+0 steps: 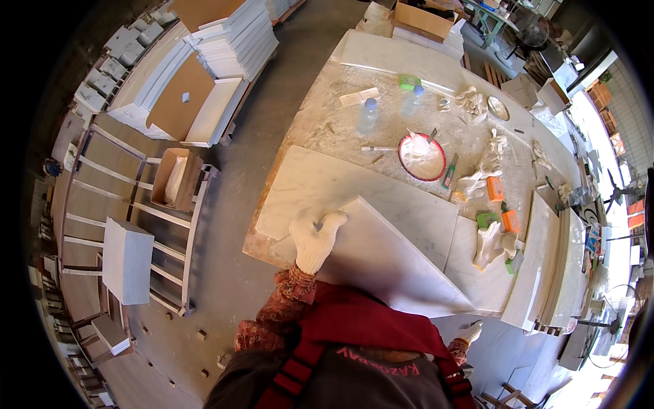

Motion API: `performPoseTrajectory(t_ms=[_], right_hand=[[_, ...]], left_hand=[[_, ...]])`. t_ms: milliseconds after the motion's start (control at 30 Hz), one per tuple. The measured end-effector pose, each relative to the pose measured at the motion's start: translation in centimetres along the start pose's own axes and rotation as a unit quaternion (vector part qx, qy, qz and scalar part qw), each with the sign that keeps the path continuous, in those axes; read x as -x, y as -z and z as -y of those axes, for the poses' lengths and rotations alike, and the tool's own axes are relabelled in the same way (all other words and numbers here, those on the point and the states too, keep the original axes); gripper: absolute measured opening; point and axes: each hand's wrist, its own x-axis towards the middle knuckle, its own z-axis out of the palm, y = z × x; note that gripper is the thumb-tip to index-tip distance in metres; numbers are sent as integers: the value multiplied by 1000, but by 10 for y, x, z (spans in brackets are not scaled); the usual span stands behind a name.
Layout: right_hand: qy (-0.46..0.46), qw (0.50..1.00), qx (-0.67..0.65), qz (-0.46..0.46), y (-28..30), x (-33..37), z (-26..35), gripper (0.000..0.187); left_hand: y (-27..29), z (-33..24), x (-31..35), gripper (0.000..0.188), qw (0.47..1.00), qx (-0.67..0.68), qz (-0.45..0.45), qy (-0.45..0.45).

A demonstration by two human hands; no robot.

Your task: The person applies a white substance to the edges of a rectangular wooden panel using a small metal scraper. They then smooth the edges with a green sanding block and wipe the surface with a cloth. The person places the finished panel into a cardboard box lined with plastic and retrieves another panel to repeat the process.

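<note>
My left hand (pixel 317 240), in a whitish knit glove, is closed on the upper edge of a white marble tile (pixel 402 262). The tile stands tilted between my body and the table, one long edge slanting down to the right. Beneath and beyond it, a larger pale marble slab (pixel 368 198) lies flat on the worktable. My right hand (pixel 470 332), also gloved, shows small at the lower right, just below the tile's right corner. Its fingers are too small and partly hidden to read, and no contact with the tile is visible.
On the dusty table sit a red-rimmed bowl of white paste (pixel 422 157), a green utility knife (pixel 449 172), water bottles (pixel 368 117), used gloves (pixel 489 245) and orange blocks (pixel 494 189). Long stone strips (pixel 535 266) line the right. A metal rack (pixel 153 228) stands left, near stacked white boxes (pixel 231 44).
</note>
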Motion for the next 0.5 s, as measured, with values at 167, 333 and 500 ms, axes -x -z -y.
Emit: performPoseTrajectory(t_ms=[167,333,500], right_hand=[[171,981,38,86,-73,46,121,22],[231,883,140,383,-226,124,155,23],[205,804,237,505,-375,121,109,21]], left_hand=[[1,4,14,22,999,8,-18,44],[-4,5,14,19,999,42,-15,28],[-2,-2,16,17,998,43,-18,32]])
